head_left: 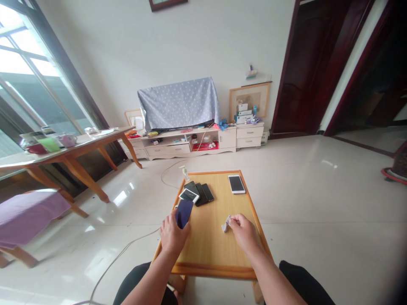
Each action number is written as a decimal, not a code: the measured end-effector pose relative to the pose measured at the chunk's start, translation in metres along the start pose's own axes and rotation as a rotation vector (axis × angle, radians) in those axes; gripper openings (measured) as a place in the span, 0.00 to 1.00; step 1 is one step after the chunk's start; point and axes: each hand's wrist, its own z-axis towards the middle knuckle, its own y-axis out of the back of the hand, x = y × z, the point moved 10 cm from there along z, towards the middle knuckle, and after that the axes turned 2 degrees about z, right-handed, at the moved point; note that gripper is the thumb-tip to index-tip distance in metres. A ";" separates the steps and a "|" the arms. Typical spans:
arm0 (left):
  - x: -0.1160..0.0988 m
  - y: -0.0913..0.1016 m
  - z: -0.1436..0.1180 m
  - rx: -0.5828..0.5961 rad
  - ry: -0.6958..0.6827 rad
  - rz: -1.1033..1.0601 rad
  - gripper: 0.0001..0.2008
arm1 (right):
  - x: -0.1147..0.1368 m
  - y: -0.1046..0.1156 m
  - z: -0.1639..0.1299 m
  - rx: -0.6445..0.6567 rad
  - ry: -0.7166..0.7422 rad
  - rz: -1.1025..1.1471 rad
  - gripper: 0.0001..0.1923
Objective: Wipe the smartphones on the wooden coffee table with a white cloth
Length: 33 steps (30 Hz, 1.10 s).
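Note:
My left hand [174, 234] is closed around a dark blue smartphone [184, 213], tilted above the left side of the small wooden table [210, 250]. A crumpled whitish cloth or tissue [225, 224] is pinched between the fingers of my right hand [244, 232] over the table's right half. Just beyond the held phone lie a white-framed phone [188, 195] and several dark phones [206, 193], overlapping one another. A white phone with a black screen [236, 184] lies by itself near the far right corner.
At the table's far left corner stands a pump bottle [185, 173]. A cable [121, 250] runs across the floor on the left. Further off are a low TV cabinet [227, 139] with a cloth-covered shape [181, 103] on it, and a dining table [79, 142] by the window.

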 end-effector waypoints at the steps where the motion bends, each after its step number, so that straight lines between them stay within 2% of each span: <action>1: -0.013 0.000 -0.005 -0.003 -0.077 -0.026 0.31 | 0.001 0.003 0.001 -0.014 0.000 -0.021 0.17; 4: -0.053 -0.012 -0.025 0.051 -0.273 -0.115 0.32 | 0.001 0.011 0.005 -0.057 0.012 -0.067 0.16; 7: -0.080 -0.031 -0.044 0.140 -0.363 -0.189 0.33 | -0.001 0.019 0.009 -0.128 0.046 -0.067 0.16; 10: -0.099 -0.047 -0.057 0.215 -0.431 -0.228 0.34 | -0.003 0.019 0.010 -0.133 0.044 -0.057 0.15; 13: -0.108 -0.056 -0.062 0.266 -0.455 -0.231 0.33 | 0.001 0.012 0.006 -0.088 0.058 -0.085 0.13; 19: -0.107 -0.058 -0.060 0.323 -0.427 -0.227 0.32 | 0.018 -0.005 -0.006 -0.092 0.201 -0.307 0.11; 24: -0.100 -0.058 -0.059 0.295 -0.441 -0.238 0.34 | 0.022 -0.027 -0.012 -0.077 0.326 -0.517 0.09; 29: -0.086 -0.053 -0.061 0.319 -0.463 -0.228 0.43 | 0.021 -0.037 -0.018 -0.076 0.363 -0.522 0.10; 33: -0.059 -0.040 -0.065 0.355 -0.410 -0.183 0.46 | 0.018 -0.032 -0.019 -0.103 0.295 -0.369 0.14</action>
